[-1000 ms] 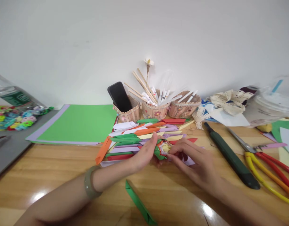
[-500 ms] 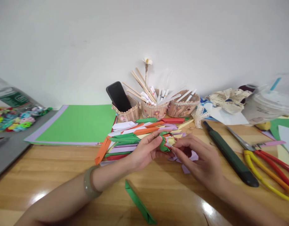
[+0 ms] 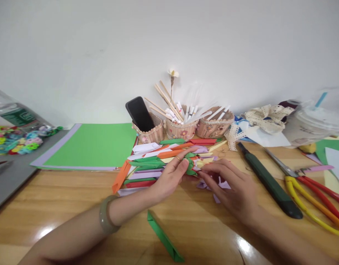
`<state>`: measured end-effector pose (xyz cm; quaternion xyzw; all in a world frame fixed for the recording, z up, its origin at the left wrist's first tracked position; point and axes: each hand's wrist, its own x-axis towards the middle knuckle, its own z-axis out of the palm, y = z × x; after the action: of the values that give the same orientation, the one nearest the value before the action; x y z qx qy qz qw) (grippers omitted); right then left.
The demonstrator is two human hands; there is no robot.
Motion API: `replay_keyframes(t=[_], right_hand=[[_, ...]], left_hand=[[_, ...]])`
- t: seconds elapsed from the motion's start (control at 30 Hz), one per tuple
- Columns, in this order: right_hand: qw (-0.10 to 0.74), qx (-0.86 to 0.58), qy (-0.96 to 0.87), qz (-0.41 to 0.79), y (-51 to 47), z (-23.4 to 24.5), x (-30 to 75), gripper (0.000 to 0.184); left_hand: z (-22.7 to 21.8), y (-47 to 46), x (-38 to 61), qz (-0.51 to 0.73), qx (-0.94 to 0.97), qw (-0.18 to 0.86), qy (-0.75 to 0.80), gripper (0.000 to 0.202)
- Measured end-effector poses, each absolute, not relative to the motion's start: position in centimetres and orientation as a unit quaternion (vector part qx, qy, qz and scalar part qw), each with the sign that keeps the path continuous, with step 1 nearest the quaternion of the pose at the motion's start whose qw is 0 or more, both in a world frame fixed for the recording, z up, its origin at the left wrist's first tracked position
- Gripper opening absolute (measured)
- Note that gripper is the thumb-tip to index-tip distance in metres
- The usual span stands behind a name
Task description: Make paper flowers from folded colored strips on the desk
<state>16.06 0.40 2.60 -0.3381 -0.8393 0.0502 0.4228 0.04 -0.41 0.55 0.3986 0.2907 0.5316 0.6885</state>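
Between my two hands is a small folded-paper piece (image 3: 190, 166), green on the outside with white, orange and pale yellow parts showing. My left hand (image 3: 172, 175) grips its green side, thumb on top; its other fingers are mostly hidden. My right hand (image 3: 232, 187) pinches its right edge with thumb and index finger. Behind my hands lies a pile of folded paper strips (image 3: 144, 175) in green, orange, red, purple and white. Nearer to me, a single green folded strip (image 3: 164, 237) rests on the table. Purple paper bits (image 3: 216, 189) lie under my right hand.
A large utility knife (image 3: 271, 180) and yellow-and-red-handled scissors (image 3: 293, 184) lie at right. Behind stand decorated baskets (image 3: 182, 131) with sticks, pens and a phone (image 3: 140, 113). Green paper sheets (image 3: 92, 145) lie at left. A lidded plastic cup (image 3: 310, 121) and lace ribbon (image 3: 268, 116) are far right.
My right fingers have shifted slightly to the left along the paper piece's edge. My left hand still holds it, nearly in the same place.
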Motion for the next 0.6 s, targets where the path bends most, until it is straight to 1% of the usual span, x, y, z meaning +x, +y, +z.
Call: replay_keyframes(t=[0.17, 0.3, 0.47, 0.53, 0.6], right_hand=[[0.411, -0.354, -0.831, 0.119, 0.74, 2.43, 15.96, 0.009], [0.414, -0.362, -0.823, 0.147, 1.00, 2.42, 15.95, 0.010], [0.378, -0.373, -0.825, 0.194, 1.13, 3.20, 15.97, 0.004], [0.367, -0.373, -0.832, 0.185, 1.09, 3.28, 16.06, 0.005], [0.369, -0.363, -0.844, 0.141, 1.02, 3.03, 16.19, 0.006]], left_hand=[[0.70, -0.30, -0.04, 0.519, 0.395, 0.703, 0.285, 0.042], [0.77, -0.25, 0.00, 0.520, 0.385, 0.704, 0.292, 0.043], [0.69, -0.18, 0.02, 0.519, 0.370, 0.707, 0.305, 0.045], [0.65, -0.16, 0.02, 0.521, 0.371, 0.705, 0.307, 0.044], [0.62, -0.16, 0.01, 0.524, 0.378, 0.700, 0.304, 0.041]])
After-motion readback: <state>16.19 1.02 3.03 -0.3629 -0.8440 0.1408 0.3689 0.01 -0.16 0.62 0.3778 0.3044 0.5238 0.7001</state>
